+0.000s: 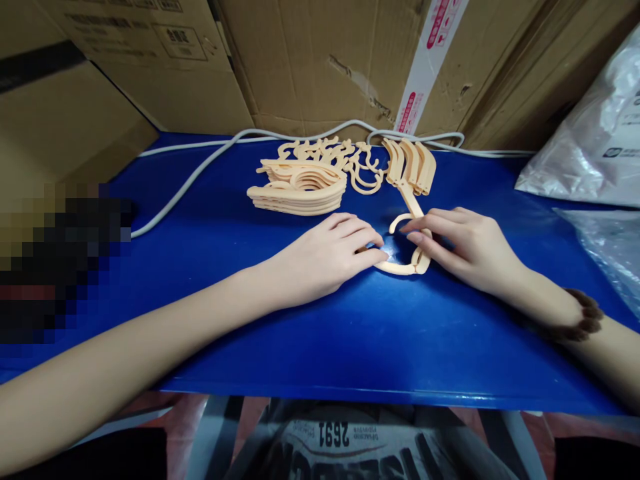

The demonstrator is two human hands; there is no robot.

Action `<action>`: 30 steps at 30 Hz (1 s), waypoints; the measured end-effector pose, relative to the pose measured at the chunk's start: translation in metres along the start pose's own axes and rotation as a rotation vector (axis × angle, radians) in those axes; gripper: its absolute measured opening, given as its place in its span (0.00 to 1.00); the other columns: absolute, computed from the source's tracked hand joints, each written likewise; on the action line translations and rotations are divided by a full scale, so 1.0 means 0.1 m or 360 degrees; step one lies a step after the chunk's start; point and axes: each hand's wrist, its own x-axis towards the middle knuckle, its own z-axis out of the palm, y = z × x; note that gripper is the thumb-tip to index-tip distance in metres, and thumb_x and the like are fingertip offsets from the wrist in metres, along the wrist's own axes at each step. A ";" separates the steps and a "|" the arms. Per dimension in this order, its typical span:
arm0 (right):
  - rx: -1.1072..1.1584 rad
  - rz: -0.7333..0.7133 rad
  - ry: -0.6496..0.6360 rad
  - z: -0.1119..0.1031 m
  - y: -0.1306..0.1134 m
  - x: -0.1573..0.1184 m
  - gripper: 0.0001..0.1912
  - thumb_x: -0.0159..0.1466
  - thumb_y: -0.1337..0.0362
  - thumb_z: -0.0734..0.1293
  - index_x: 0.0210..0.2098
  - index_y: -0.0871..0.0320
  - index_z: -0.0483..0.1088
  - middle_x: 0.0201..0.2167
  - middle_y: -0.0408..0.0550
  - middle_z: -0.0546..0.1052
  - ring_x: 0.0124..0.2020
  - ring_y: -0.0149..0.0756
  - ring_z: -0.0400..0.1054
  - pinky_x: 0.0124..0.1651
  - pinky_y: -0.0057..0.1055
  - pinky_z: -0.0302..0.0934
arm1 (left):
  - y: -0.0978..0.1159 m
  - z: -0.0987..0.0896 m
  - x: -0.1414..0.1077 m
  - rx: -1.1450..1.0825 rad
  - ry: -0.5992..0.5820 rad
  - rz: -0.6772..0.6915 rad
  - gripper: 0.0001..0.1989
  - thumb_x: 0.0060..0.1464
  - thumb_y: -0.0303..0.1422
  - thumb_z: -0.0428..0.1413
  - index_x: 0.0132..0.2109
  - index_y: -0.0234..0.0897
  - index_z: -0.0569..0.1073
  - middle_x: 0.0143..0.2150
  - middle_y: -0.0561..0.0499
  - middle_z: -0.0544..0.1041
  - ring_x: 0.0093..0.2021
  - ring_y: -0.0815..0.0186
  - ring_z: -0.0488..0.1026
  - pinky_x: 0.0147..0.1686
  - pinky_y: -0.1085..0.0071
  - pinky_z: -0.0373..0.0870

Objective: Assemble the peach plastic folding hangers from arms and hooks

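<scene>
A cream plastic folding hanger [397, 268] lies on the blue table in front of me, with curved parts, a joint and a hook end. My left hand [333, 257] reaches in from the left, its fingertips closed on the curved piece. From the other side my right hand [467, 247] grips the hanger by its joint and arm, thumb and fingers near the hook. The fingers cover part of the joint. Just beyond stand a stack of cream hanger pieces [300, 200], a heap of loose hooks [367, 180] and a group of curved hanger arms [413, 163].
Behind the blue table [320, 340] stand cardboard boxes [310, 67]. A white cable [193, 180] runs along the table's back and left. At the right lie a white plastic bag [590, 140] and a clear plastic sheet [610, 247]. A pixelated dark area covers the left edge.
</scene>
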 end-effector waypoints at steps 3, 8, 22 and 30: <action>-0.0023 -0.0152 -0.0068 0.00 -0.02 0.01 0.15 0.73 0.57 0.57 0.45 0.56 0.73 0.33 0.48 0.79 0.31 0.36 0.71 0.36 0.34 0.59 | 0.00 0.00 -0.01 0.0017 0.0080 -0.0032 0.15 0.66 0.23 0.50 0.54 0.35 0.76 0.55 0.42 0.74 0.55 0.55 0.69 0.56 0.58 0.65; 0.0000 -0.0386 -0.0138 0.01 -0.08 0.01 0.15 0.72 0.55 0.59 0.43 0.58 0.71 0.36 0.49 0.80 0.32 0.37 0.71 0.39 0.34 0.59 | 0.03 -0.01 -0.01 -0.0084 0.0084 -0.0146 0.16 0.64 0.21 0.49 0.52 0.38 0.77 0.54 0.43 0.74 0.49 0.57 0.71 0.47 0.62 0.70; 0.0144 -0.0505 -0.0158 0.01 -0.17 -0.03 0.11 0.71 0.63 0.59 0.48 0.61 0.68 0.40 0.52 0.80 0.32 0.36 0.69 0.38 0.33 0.58 | 0.11 -0.05 0.01 -0.0758 0.0147 -0.0516 0.13 0.62 0.37 0.60 0.49 0.35 0.76 0.54 0.45 0.74 0.52 0.59 0.72 0.53 0.63 0.70; -0.0049 -0.0602 -0.0162 0.08 -0.30 -0.05 0.13 0.73 0.62 0.58 0.46 0.61 0.71 0.38 0.51 0.79 0.36 0.39 0.69 0.40 0.35 0.57 | 0.08 -0.06 0.00 -0.0779 0.0101 -0.0507 0.05 0.64 0.27 0.56 0.40 0.35 0.77 0.50 0.48 0.75 0.50 0.62 0.72 0.50 0.66 0.68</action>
